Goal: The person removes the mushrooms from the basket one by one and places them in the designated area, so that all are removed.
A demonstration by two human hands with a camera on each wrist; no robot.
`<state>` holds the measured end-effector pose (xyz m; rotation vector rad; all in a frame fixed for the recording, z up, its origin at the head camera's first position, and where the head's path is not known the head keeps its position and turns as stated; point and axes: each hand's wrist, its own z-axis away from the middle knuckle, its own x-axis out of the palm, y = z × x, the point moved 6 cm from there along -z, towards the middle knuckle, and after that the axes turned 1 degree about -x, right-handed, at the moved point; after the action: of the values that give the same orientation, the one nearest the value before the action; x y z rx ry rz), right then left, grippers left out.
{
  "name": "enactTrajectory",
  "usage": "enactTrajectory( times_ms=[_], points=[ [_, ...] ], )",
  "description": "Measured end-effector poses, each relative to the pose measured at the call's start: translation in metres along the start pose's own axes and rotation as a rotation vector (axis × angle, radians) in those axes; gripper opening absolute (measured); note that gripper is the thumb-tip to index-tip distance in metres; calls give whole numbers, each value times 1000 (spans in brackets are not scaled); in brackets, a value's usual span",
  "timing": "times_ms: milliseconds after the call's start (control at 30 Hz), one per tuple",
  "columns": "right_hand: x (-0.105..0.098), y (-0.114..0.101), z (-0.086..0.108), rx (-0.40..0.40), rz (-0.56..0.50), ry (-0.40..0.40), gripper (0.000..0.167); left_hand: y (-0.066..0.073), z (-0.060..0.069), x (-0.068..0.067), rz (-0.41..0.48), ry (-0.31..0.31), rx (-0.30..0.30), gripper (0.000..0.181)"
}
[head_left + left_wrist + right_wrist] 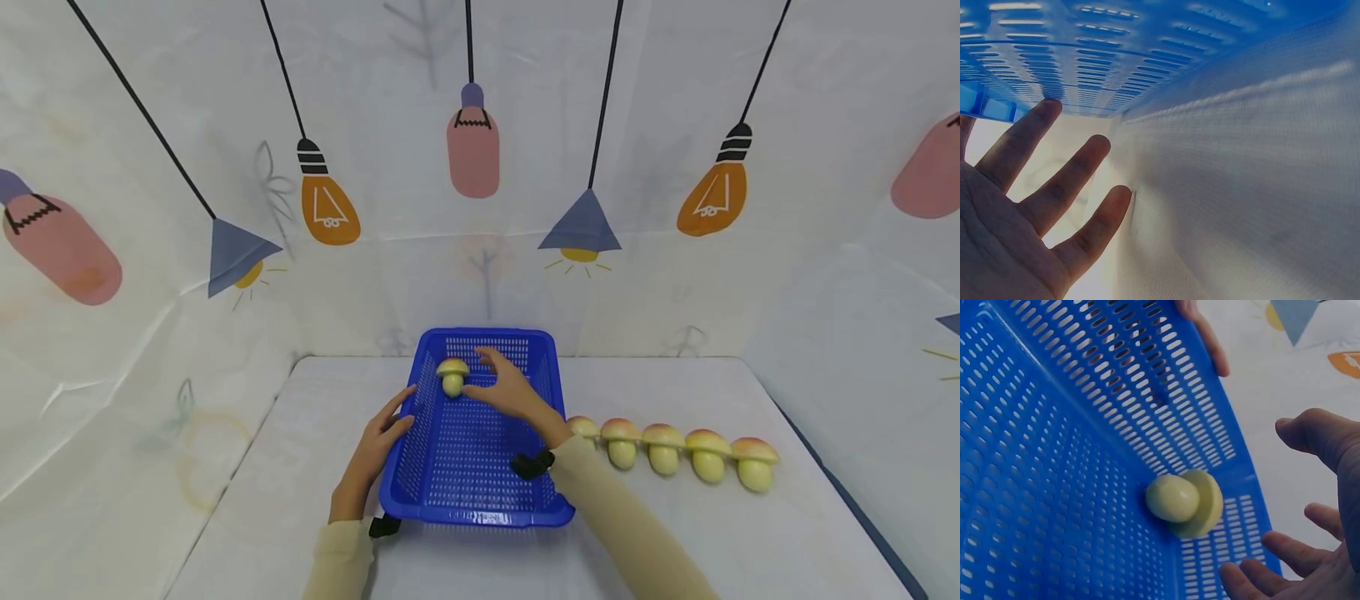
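Note:
A blue plastic basket stands on the white table, its sides and floor full of slots. One toy mushroom, with a yellowish stem and cap, lies in its far left corner; the right wrist view shows this mushroom against the basket walls. My right hand is over the basket beside the mushroom, fingers and thumb apart, holding nothing. At the left rim, my left hand touches the basket. Its spread, fairly straight fingers show beside the slotted wall in the left wrist view.
Several more toy mushrooms lie in a row on the table, right of the basket. Behind the table hangs a white backdrop printed with lamps and bulbs. Dark wrist straps sit at both sleeves.

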<state>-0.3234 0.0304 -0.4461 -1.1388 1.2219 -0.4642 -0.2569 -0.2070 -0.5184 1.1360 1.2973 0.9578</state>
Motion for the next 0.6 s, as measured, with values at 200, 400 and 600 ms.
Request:
enactTrajectory(
  times_ms=[200,400,600],
  points=[
    [13,3,-14,24,-9,28,74,-2,1,-1,-8,7,3,55],
    [20,12,-23,54,4,54,72,-1,1,0,-1,1,15,55],
    [26,18,-28,66,15,32,70,-1,-1,1,-4,3,8,55]
  ],
)
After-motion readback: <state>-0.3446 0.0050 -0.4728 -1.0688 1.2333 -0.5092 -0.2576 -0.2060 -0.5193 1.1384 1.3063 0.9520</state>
